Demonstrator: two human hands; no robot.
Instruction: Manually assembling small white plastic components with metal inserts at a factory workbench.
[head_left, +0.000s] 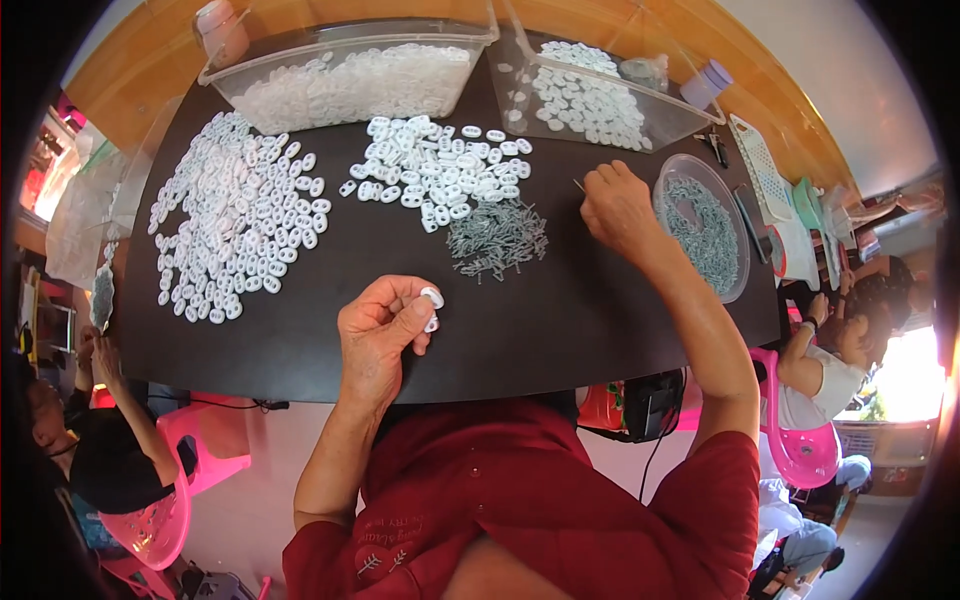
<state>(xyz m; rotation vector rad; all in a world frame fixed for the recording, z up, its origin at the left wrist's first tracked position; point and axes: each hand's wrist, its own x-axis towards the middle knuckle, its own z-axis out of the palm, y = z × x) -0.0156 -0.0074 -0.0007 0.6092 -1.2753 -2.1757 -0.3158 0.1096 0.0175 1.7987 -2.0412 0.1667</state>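
My left hand point(385, 325) is closed near the table's front edge, pinching white oval plastic pieces point(432, 297) between thumb and fingers. A second white bit shows just below the first, partly covered by the thumb. Farther right, my right hand point(617, 205) is closed in a pinch above the table. A thin grey pin-like piece point(579, 185) pokes out from its fingertips; most of it is hidden. Between the hands lies a heap of small grey screw-like pieces point(497, 238). It touches a pile of white oval pieces with slots point(440, 170) behind it.
A larger white pile point(240, 215) spreads over the left. Two clear bins point(480, 55) point(690, 125) of white pieces stand at the back. At right sit a round tub point(742, 285) of grey pieces, pliers point(716, 148) and a purple-lidded container point(707, 84). Other people sit both sides.
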